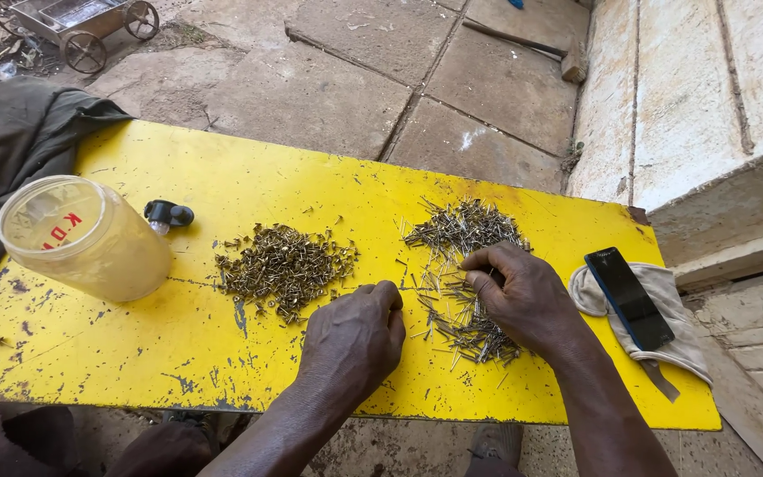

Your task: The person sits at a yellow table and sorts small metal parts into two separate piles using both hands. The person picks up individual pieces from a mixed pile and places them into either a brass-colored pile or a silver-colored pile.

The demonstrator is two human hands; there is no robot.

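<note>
Thin grey steel nails (465, 274) at centre right look light, stiff; right hand (527, 296) pinches some, left hand (352, 340) curled, holding nothing visible

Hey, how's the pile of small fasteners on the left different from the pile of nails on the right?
The left pile is made of short, stubby, brassy pieces, while the right pile is long, thin, greyer nails. The left pile sits compact and untouched; the right pile is strewn in a long streak, with the right hand picking in it and the left hand at its edge. Both lie loose on the yellow board.
</note>
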